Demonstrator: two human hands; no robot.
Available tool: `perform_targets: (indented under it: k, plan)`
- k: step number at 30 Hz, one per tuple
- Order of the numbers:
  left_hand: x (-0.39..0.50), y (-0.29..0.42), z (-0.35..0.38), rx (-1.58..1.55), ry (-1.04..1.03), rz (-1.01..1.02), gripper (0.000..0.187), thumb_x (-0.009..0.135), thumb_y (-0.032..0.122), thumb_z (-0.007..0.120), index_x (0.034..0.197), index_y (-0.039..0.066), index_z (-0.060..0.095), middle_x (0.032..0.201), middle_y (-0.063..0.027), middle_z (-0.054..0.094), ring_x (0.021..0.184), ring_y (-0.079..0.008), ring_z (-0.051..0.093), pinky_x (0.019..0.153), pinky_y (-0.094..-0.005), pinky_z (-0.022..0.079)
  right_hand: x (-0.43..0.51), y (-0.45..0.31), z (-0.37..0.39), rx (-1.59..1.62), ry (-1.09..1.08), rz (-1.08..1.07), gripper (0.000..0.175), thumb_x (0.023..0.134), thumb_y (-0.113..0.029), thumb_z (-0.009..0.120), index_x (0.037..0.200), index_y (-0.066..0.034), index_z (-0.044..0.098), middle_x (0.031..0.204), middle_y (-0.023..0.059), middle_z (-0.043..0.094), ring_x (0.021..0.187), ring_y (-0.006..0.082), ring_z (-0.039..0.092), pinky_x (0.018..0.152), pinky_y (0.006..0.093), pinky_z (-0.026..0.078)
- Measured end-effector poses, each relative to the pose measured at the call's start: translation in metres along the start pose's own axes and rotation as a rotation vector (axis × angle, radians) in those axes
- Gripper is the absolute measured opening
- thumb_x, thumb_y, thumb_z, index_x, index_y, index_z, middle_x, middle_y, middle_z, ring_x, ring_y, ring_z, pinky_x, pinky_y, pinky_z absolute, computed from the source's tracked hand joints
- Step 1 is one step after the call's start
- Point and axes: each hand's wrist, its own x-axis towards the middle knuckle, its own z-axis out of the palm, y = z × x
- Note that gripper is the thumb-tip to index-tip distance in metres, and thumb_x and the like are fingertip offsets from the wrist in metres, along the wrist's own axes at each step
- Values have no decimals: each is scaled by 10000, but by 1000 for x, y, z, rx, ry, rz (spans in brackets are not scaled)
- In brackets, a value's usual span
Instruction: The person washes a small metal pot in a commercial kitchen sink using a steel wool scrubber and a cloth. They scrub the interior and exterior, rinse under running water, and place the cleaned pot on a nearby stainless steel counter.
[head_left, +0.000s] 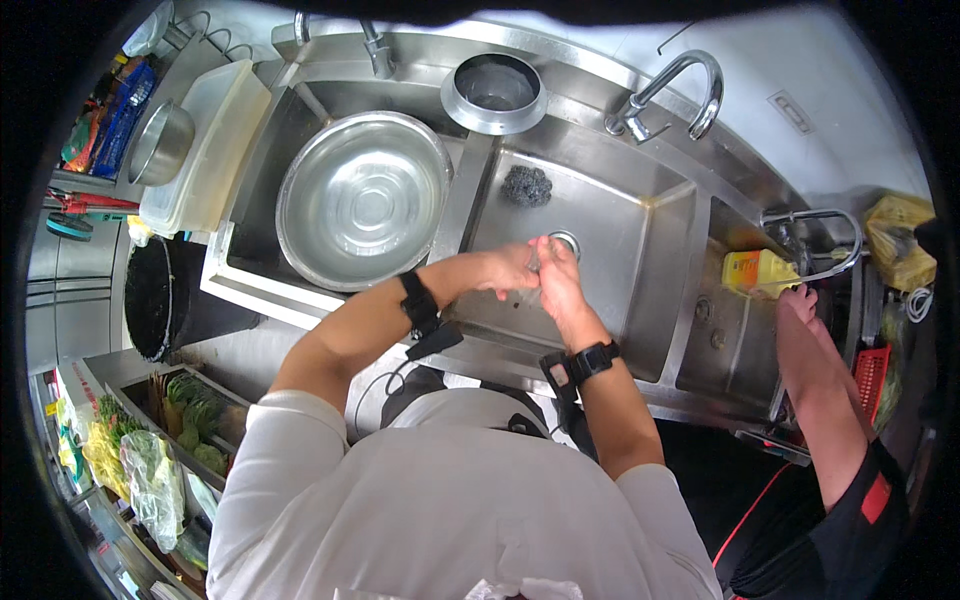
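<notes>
My left hand (513, 268) and my right hand (559, 274) meet over the middle basin of a stainless steel sink (604, 225), close to its drain (564, 241). Something clear, perhaps water or thin plastic, shows between and below them; I cannot tell which. The fingers partly hide each other. Behind my hands a dark scouring pad (526, 186) lies on the basin floor. To the left, a large round metal bowl (371, 202) with what looks like water sits in the left basin. A metal pot-like vessel (495, 94) stands on the divider at the back.
Curved faucets (705, 97) rise behind the basins. At the right, a co-worker's hands (799, 301) are near a yellow jug (757, 271). Plastic tubs (217, 150) stand at the left, above a black bin (150, 300). Vegetables in bags (150, 472) fill the lower left.
</notes>
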Motion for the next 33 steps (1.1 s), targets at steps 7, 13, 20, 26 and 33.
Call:
perform_targets:
  k: [7,13,20,26,33]
  plan:
    - [15,12,-11,558,223,406,490,793,241,639,1107,-93,465,936,-310,598,862,-452,593,751,-449,503,27,-12,5,98,205,-36,262,1017,-229,412,905,-26,532,819,42,544,730,125,493,683,296,459]
    - [5,31,-9,675,237,247,446,757,201,655,1092,-49,500,981,-260,624,936,-389,612,795,-447,495,32,-16,5,192,280,10,276,1018,-227,404,873,-32,535,791,28,540,686,122,491,654,293,460]
    - [-3,22,-28,498,330,368,546,830,317,622,1196,-36,422,1028,-298,593,949,-432,589,808,-482,470,27,-26,-1,-45,212,-266,318,1004,-268,453,844,-30,588,860,40,579,792,127,527,752,298,449]
    - [-10,11,-44,526,415,411,385,894,354,590,1142,66,527,1069,-222,527,989,-434,542,852,-455,454,19,-46,-11,-635,289,-336,422,965,-318,543,656,-31,537,646,-15,485,638,81,405,573,284,383]
    - [-30,2,-71,475,536,500,205,877,254,624,915,53,623,1096,-188,555,923,-294,604,814,-380,477,11,-66,6,-426,280,-380,412,958,-330,559,651,-62,501,631,-87,396,608,46,318,515,238,283]
